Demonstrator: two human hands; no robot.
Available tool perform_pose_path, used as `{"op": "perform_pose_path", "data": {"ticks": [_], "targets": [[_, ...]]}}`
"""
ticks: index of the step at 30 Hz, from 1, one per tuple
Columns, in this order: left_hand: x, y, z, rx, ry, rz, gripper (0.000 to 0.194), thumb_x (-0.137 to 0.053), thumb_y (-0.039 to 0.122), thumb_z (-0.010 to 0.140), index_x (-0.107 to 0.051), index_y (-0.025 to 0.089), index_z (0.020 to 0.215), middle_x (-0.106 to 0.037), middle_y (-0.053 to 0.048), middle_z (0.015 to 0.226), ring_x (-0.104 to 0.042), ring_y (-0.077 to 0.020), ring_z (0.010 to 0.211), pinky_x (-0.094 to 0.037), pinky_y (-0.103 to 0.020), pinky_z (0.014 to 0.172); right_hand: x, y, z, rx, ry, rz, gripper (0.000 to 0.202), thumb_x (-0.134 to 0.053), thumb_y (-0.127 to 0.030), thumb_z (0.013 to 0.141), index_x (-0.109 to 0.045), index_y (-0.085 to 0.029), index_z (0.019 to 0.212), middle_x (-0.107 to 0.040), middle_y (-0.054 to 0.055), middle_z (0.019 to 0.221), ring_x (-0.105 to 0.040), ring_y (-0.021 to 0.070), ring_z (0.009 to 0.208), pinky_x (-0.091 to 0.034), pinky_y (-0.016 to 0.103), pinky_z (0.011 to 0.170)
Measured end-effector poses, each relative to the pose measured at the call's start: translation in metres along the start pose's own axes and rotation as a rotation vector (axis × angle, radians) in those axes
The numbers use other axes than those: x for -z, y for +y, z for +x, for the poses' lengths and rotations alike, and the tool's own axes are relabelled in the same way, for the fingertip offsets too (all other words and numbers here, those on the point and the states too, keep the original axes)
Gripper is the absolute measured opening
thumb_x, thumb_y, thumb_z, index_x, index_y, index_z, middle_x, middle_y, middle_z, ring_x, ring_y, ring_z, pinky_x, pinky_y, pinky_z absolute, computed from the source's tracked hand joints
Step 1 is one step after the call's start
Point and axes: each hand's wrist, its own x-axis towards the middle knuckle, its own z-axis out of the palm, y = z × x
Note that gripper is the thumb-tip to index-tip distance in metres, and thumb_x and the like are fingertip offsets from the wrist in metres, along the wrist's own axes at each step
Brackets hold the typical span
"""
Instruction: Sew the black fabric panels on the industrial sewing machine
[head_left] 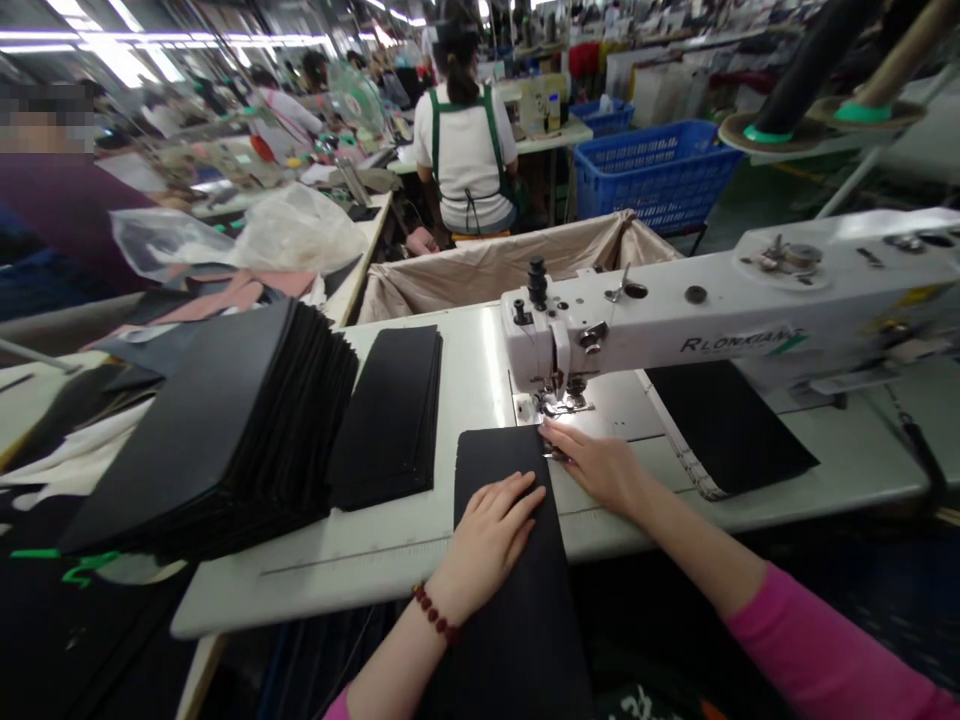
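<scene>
Aligning seems underway: left hand (pixel 489 530) lies flat, unclenched, on the long, black, smooth panel (pixel 519 595); right hand (pixel 596 468), grip unclear; next needs straight feeding.

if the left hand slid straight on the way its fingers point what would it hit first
Probably the right hand, just past the edge of the black panel, though a small metal piece by its fingers might come first; depth is unclear.
</scene>
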Motion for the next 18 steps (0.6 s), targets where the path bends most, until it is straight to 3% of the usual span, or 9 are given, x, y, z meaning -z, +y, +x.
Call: {"op": "perform_pose_path", "data": {"ticks": [3,6,9,18], "targets": [[0.004,-0.012,0.016,0.022,0.048,-0.017,0.041,-0.054,0.030,0.094,-0.049,0.024,0.134,-0.029,-0.007,0.156,-0.025,-0.0265,0.145,-0.026,-0.048,0.117,-0.009,0.005,0.012,0.005,-0.019,-0.092,0.051,-0.043,-0.025,0.094,-0.040,-0.031,0.145,-0.046,0.002,0.148,-0.069,0.0215,0.094,-0.057,0.034,0.072],[0.006,-0.024,0.036,0.008,0.049,-0.029,0.061,-0.059,0.040,0.090,-0.038,0.022,0.143,-0.029,-0.009,0.156,-0.026,-0.0271,0.144,-0.023,-0.048,0.118,-0.014,0.010,0.009,-0.015,0.006,-0.117,0.048,-0.042,-0.026,0.094,-0.044,-0.030,0.143,-0.048,0.002,0.146,-0.070,0.0218,0.094,-0.057,0.034,0.072],[0.006,-0.031,0.051,0.019,0.043,-0.019,0.067,-0.060,0.045,0.089,-0.034,0.024,0.147,-0.032,-0.008,0.155,-0.024,-0.0269,0.145,-0.021,-0.048,0.119,-0.016,0.012,0.005,-0.027,0.032,-0.122,0.047,-0.040,-0.028,0.096,-0.044,-0.027,0.143,-0.049,0.003,0.145,-0.069,0.0222,0.097,-0.057,0.035,0.073],[-0.002,-0.028,0.061,0.045,0.073,-0.030,0.069,-0.060,0.051,0.088,-0.035,0.025,0.147,-0.031,-0.007,0.155,-0.026,-0.0272,0.144,-0.022,-0.046,0.118,-0.018,0.014,0.010,-0.011,0.019,-0.087,0.050,-0.042,-0.025,0.094,-0.042,-0.028,0.144,-0.049,0.002,0.146,-0.064,0.0213,0.108,-0.056,0.032,0.079]]}}
